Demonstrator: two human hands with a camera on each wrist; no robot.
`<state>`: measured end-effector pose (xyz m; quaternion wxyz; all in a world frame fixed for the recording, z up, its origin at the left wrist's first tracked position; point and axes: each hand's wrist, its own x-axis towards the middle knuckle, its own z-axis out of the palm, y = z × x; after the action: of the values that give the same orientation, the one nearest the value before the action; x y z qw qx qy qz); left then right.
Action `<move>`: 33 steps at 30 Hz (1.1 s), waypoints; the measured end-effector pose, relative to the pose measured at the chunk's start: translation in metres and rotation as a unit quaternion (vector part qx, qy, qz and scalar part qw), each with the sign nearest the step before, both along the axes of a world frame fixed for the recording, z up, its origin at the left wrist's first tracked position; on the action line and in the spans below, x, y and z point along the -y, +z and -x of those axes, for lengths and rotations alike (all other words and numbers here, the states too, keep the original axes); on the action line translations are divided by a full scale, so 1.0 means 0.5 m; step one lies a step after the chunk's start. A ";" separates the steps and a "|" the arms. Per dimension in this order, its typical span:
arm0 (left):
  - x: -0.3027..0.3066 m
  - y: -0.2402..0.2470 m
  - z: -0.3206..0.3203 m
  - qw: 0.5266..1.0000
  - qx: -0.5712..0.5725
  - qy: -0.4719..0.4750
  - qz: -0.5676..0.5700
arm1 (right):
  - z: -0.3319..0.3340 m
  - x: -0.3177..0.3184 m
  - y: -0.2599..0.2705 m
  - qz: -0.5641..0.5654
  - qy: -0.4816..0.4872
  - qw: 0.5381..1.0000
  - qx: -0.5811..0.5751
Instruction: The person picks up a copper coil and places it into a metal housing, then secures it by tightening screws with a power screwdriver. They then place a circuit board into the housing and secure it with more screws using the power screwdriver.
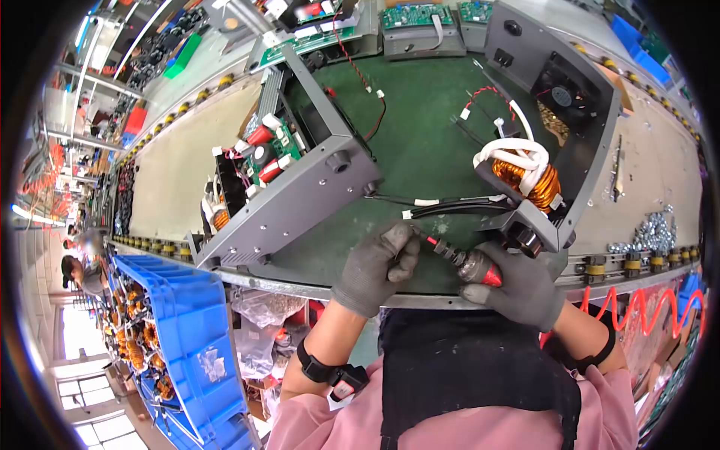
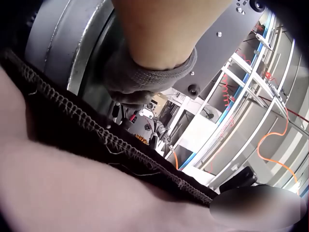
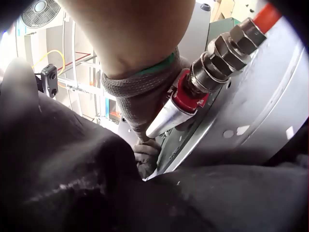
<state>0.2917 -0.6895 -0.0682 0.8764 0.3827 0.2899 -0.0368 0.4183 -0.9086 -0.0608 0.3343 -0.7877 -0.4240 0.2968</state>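
Observation:
In the head view my gloved right hand (image 1: 521, 285) grips a red and silver air screwdriver (image 1: 474, 267), its bit pointing left. The tool's metal hose fitting (image 3: 219, 63) shows in the right wrist view. My gloved left hand (image 1: 379, 266) is at the bit's tip with fingers curled; I cannot tell whether it pinches something there. Just beyond the hands, black cables (image 1: 457, 206) stretch between two grey metal housings. The left housing (image 1: 300, 195) bears a green circuit board (image 1: 283, 146); the right one (image 1: 592, 142) has a fan (image 1: 562, 96) and a copper coil (image 1: 536, 184) with white sleeved wire.
A green mat (image 1: 420, 112) covers the bench between the housings. Loose screws (image 1: 654, 231) lie in a pile at the right. A blue crate (image 1: 187, 337) of coils stands at the lower left. A coiled red air hose (image 1: 645, 311) hangs below the bench edge.

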 end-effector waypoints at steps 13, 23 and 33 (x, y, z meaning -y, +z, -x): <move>0.014 0.066 0.005 0.940 -0.041 -0.049 -0.336 | -0.043 0.014 0.026 0.089 0.092 0.989 -0.074; 0.066 0.168 -0.042 0.975 0.117 -0.036 -0.188 | -0.038 0.088 0.060 -0.164 0.017 0.983 -0.087; 0.123 0.312 -0.181 0.861 0.088 -0.219 -0.450 | -0.080 0.196 0.149 -0.117 -0.037 0.992 -0.011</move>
<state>0.3823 -0.7512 0.0876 0.5997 0.7911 0.1050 -0.0594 0.4582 -1.0066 0.0139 0.4398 -0.7550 -0.4226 0.2409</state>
